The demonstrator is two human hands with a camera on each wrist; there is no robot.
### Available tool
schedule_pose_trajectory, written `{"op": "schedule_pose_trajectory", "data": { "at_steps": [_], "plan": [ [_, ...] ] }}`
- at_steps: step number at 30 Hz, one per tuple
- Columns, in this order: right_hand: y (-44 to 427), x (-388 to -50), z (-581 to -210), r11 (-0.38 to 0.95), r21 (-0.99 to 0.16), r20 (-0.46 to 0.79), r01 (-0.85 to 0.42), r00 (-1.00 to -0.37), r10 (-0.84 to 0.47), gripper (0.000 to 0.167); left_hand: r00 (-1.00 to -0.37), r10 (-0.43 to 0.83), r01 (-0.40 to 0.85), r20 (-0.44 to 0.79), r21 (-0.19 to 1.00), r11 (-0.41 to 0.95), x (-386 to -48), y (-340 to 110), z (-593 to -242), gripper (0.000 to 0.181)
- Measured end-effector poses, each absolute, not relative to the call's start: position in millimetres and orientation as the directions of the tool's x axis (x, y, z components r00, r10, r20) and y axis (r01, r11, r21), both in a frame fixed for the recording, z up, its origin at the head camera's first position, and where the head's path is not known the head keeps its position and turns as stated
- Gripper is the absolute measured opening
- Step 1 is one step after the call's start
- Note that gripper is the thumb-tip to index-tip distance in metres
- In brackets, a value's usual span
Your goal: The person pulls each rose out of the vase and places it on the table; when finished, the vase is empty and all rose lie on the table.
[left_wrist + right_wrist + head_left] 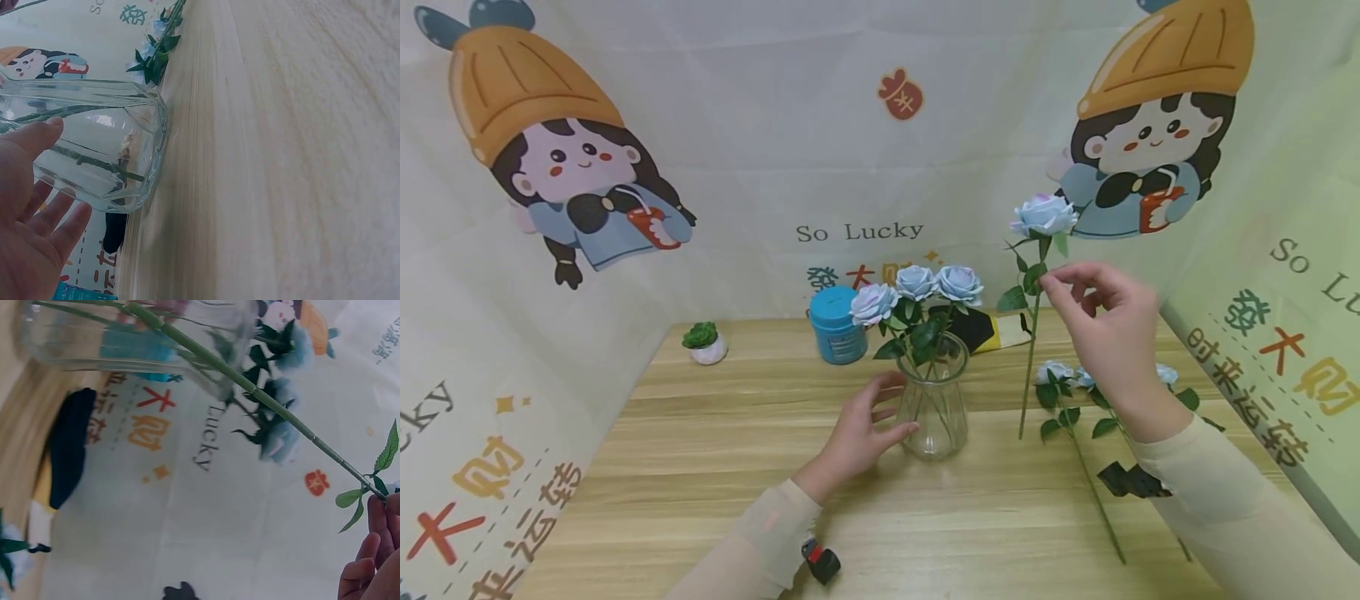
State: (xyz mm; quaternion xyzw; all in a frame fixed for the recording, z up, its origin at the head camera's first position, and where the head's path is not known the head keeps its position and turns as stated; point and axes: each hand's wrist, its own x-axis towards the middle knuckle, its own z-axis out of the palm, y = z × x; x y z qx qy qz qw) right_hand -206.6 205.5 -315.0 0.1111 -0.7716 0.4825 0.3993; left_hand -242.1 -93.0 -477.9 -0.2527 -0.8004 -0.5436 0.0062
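A clear glass vase (934,425) stands on the table with several pale blue roses (916,283) in it. My left hand (861,429) rests at its left side, fingers loosely spread; in the left wrist view the hand (31,206) has its thumb near the glass (94,134). To the right of the vase, my right hand (1108,321) pinches the stem of a single blue rose (1045,215) just below its bloom, the stem (1030,375) hanging down above the table. The right wrist view shows this stem (250,387) running from the pinching fingers (378,525) across the vase.
More blue roses (1056,372) lie on the table (737,500) at the right, under my right forearm. Behind the vase are a blue lidded container (839,333) and a black and yellow item (992,331). A small potted plant (706,343) stands at the back left.
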Motion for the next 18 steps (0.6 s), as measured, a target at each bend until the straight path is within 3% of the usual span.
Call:
{"op": "schedule_pose_trajectory", "data": {
  "at_steps": [9, 18],
  "plan": [
    [222, -201, -357, 0.565, -0.696, 0.638, -0.444, -0.744, 0.2, 0.009, -0.868, 0.403, 0.417, 0.29, 0.867, 0.274, -242, -94, -479, 0.068],
    [231, -204, -394, 0.596, -0.757, 0.45, -0.269, -0.875, 0.176, 0.019, -0.873, 0.399, 0.408, 0.28, 0.867, 0.285, -241, -94, -478, 0.068]
  ]
}}
